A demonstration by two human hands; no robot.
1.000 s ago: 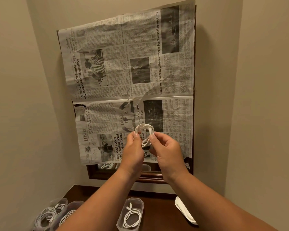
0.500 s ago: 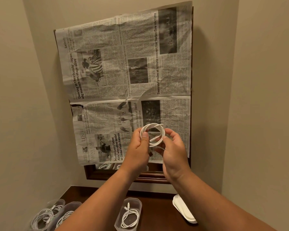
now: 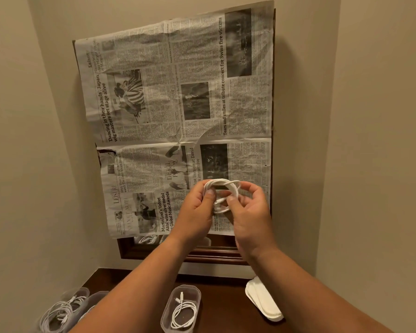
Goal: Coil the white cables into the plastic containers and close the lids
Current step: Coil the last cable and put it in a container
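Note:
I hold a coiled white cable (image 3: pixel 223 186) up in the air in front of the newspaper. My left hand (image 3: pixel 197 210) pinches the coil's left side, thumb on top. My right hand (image 3: pixel 250 212) pinches its right side, fingers curled round the loops. Below on the dark wooden table stands an open clear plastic container (image 3: pixel 181 308) with a coiled white cable (image 3: pixel 184 313) inside. At the lower left are two more clear containers (image 3: pixel 79 299) with loose white cables (image 3: pixel 55 316) in them, partly hidden by my left arm.
A stack of white lids (image 3: pixel 262 300) lies on the table (image 3: pixel 226 306) at the right. A newspaper sheet (image 3: pixel 178 111) covers a dark-framed mirror (image 3: pixel 216 255) on the back wall. Beige walls close in on the left and right.
The coil has widened and flattened between my hands. My right hand shifted to the right side of the loops. The view drifted slightly left and down.

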